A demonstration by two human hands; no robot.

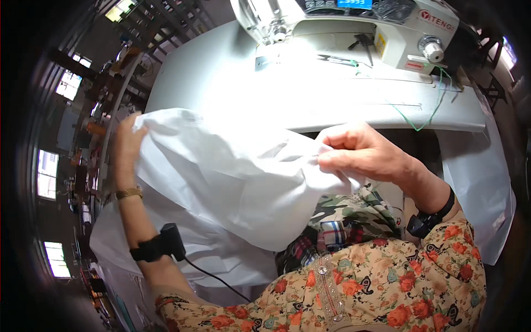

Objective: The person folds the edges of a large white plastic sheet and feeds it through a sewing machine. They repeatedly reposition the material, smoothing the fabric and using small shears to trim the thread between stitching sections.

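A large piece of white fabric point(238, 182) is stretched between my two hands, in front of the sewing machine table. At its upper left corner, my left hand point(129, 141) grips the edge, with the fingers partly behind the cloth. My right hand point(362, 152) pinches the opposite edge between thumb and fingers, close to the table's front edge. The cloth hangs in loose folds over my lap and drops away to the lower left. Beyond it stands a white sewing machine point(381, 33), its needle area point(278, 36) apart from the fabric.
On the machine bed lie black-handled scissors or a similar tool point(363, 45) and tweezers point(332, 58). Green thread point(412, 124) loops over the table's front edge point(453, 126). White sheeting point(481, 182) hangs at the right. A cable point(213, 275) runs from my left forearm band.
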